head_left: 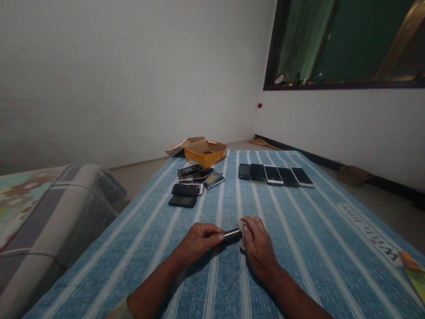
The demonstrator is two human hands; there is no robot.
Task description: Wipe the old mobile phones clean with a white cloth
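Observation:
My left hand (201,239) grips one end of a small dark phone (232,232), held edge-on just above the blue striped cloth (299,248). My right hand (257,241) holds a crumpled pale rag (245,224) pressed against the phone's other end. Both hands meet near the middle of the cloth, close to me.
A pile of old keypad phones (194,181) lies ahead on the left, and a row of several smartphones (275,174) lies ahead on the right. An open orange box (205,153) stands at the far edge. A folded mattress (49,212) lies to the left.

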